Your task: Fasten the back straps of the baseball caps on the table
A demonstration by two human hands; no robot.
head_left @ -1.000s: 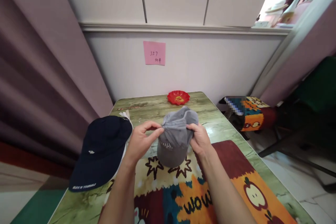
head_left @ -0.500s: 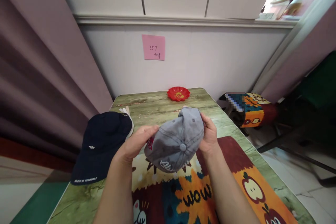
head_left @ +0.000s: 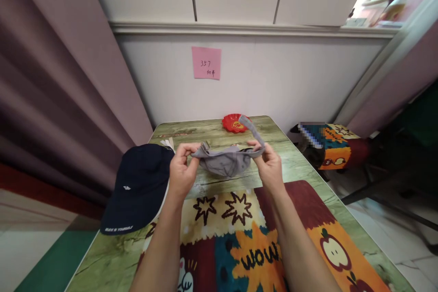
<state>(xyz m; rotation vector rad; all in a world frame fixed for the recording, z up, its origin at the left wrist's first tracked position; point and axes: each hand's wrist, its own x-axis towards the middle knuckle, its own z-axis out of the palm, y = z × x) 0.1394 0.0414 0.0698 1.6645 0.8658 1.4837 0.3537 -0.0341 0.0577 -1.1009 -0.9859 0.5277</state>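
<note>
A grey baseball cap (head_left: 224, 164) is held up above the table, its edge level between my two hands and its crown hanging below, slightly blurred. My left hand (head_left: 185, 169) pinches the left end of that edge, beside a small metal buckle. The right end is gripped by my right hand (head_left: 268, 164), and a loose grey strap (head_left: 251, 127) sticks up from there. A navy cap (head_left: 138, 187) with white lettering on its brim lies on the table to the left of my left hand.
The green wood-grain table (head_left: 201, 130) bears a colourful patterned mat (head_left: 239, 237) in front of me. At the back edge sits a red scalloped dish (head_left: 232, 123). A pink note (head_left: 206, 63) is stuck on the wall. To the right stands a stool (head_left: 333, 146) with a patterned cover.
The grey cap has been turned: its crown faced me, and now its edge is uppermost with the strap loose. Both hands have shifted their hold to the ends of that edge.
</note>
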